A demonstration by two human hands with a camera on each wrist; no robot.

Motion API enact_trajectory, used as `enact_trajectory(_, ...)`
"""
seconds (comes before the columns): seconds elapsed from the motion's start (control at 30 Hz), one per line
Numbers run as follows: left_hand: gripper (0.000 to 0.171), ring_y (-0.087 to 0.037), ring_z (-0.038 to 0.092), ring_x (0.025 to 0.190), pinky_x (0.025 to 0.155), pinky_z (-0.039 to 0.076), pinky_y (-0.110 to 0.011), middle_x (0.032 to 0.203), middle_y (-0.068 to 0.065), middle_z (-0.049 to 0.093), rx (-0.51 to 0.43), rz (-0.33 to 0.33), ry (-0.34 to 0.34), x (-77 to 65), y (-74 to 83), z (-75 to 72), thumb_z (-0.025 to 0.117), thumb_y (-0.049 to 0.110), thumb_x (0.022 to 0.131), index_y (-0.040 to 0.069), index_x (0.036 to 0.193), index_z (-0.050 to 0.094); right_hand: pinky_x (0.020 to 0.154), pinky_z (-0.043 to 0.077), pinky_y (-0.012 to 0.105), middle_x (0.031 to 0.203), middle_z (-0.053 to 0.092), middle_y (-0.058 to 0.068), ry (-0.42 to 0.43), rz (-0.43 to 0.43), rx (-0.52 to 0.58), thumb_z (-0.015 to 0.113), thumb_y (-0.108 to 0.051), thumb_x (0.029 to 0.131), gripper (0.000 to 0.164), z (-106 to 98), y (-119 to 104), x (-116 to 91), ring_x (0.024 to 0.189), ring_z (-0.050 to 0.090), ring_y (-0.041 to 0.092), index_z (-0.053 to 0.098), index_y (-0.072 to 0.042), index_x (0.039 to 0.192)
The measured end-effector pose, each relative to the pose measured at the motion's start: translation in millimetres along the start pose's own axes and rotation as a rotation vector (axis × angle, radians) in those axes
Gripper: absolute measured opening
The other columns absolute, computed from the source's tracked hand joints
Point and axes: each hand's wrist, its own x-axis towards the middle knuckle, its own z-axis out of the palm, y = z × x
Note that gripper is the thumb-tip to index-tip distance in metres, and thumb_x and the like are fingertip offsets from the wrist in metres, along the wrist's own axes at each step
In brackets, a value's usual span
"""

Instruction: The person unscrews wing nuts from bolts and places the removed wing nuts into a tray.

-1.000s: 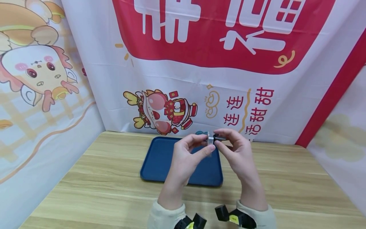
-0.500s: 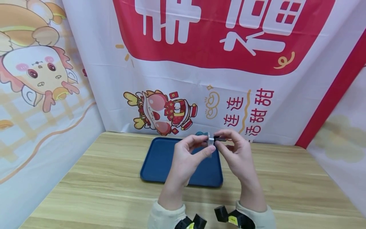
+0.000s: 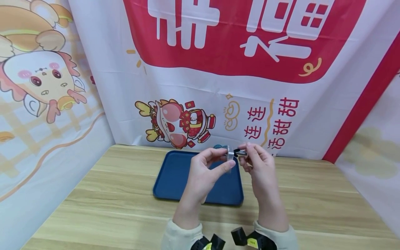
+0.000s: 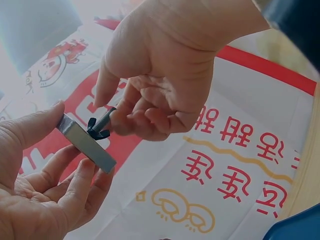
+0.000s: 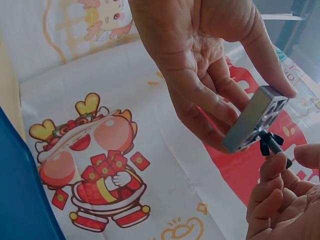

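Observation:
My left hand [image 3: 204, 170] holds a small rectangular metal block [image 4: 86, 145] on edge, thumb on one side and fingers on the other. From the block's face a threaded bolt [image 4: 104, 120] sticks out towards my right hand [image 3: 260, 168]. A black wing nut [image 4: 98, 130] sits on the bolt close to the block. My right fingers are curled at the bolt's free end, with the thumb on its other side. In the right wrist view, a right fingertip [image 5: 274, 164] meets the wing nut's lower wing. The block's hollowed face shows there too.
Below and behind the hands a blue tray [image 3: 170, 180] lies on the wooden table [image 3: 125, 194]. A printed white and red cloth [image 3: 193, 83] hangs at the table's back edge, with another patterned cloth on the left. Black wrist cameras [image 3: 239, 236] sit on both sleeves.
My right hand has turned and shifted slightly left, its fingers moving from a pinch at the wing nut to a looser curl about the bolt's end. The left hand holds the block nearly still.

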Motion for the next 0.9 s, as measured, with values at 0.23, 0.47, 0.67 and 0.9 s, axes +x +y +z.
enact_trajectory(0.23,0.037,-0.023,0.059,0.114,0.093,0.056,-0.035,0.118,-0.015,0.065,0.008,0.009,-0.001,0.5,-0.9,-0.6,0.075,0.011,0.088,0.002,0.124,0.066,0.059,0.040,0.020,0.071,0.057,-0.006,0.005,0.032,0.000,0.055,-0.029,0.103,0.025,6.2,0.9,-1.4,0.065,0.052,0.008,0.070,-0.022,0.083)
enact_trajectory(0.47,0.035,-0.025,0.058,0.116,0.095,0.055,-0.036,0.117,-0.013,0.065,0.004,-0.005,-0.005,0.1,-1.2,-0.9,0.075,0.010,0.088,0.006,0.122,0.067,0.064,0.045,0.023,0.074,0.061,-0.007,0.028,0.040,-0.001,0.058,-0.023,0.101,0.025,7.5,1.5,-1.0,0.067,0.056,0.008,0.070,-0.025,0.079)
enact_trajectory(0.67,0.036,-0.029,0.057,0.117,0.092,0.057,-0.035,0.118,-0.015,0.065,0.003,0.005,-0.001,0.2,-1.8,-1.6,0.074,0.010,0.089,0.002,0.123,0.066,0.082,0.056,0.025,0.087,0.067,-0.006,-0.024,0.007,0.009,0.059,-0.014,0.100,0.024,4.9,1.5,-0.9,0.077,0.064,0.008,0.073,-0.024,0.083)
enact_trajectory(0.9,0.035,-0.024,0.059,0.112,0.091,0.057,-0.034,0.117,-0.017,0.065,0.008,0.009,0.005,-0.1,-1.9,-2.3,0.074,0.010,0.089,0.003,0.122,0.067,0.087,0.057,0.023,0.098,0.067,-0.003,-0.117,-0.080,-0.049,0.062,-0.010,0.098,0.017,-2.3,4.5,1.0,0.087,0.066,0.008,0.075,-0.020,0.095)
